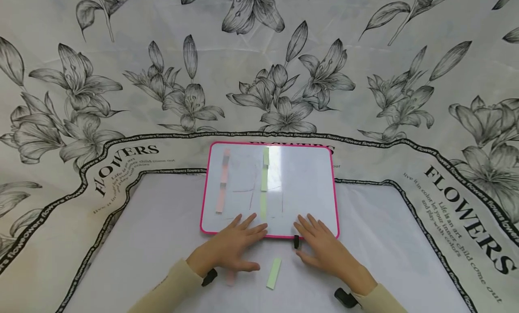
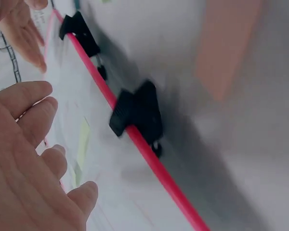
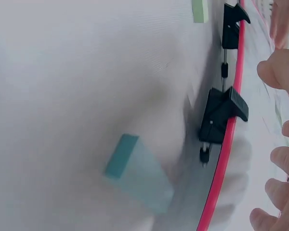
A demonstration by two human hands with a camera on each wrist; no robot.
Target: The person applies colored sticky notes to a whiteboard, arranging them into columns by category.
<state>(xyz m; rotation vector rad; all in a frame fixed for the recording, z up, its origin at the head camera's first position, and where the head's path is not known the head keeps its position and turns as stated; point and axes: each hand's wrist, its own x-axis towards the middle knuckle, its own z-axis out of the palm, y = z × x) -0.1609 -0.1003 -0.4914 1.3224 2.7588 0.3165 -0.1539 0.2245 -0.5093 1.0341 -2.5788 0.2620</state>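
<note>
A whiteboard with a pink frame lies in front of me, a column of pink paper strips at its left and light green strips down its middle. Over its near edge, my left hand spreads its fingers at the lower left. My right hand spreads likewise at the lower right. Neither hand grips anything. Black clips sit on the near edge of the frame. A loose green strip lies between the hands, and a pink strip is partly hidden under my left hand.
A bluish strip with a darker end lies on the cloth near the board in the right wrist view. Faint red pen lines mark the board. White cloth covers the table, bordered by printed lettering and flowers.
</note>
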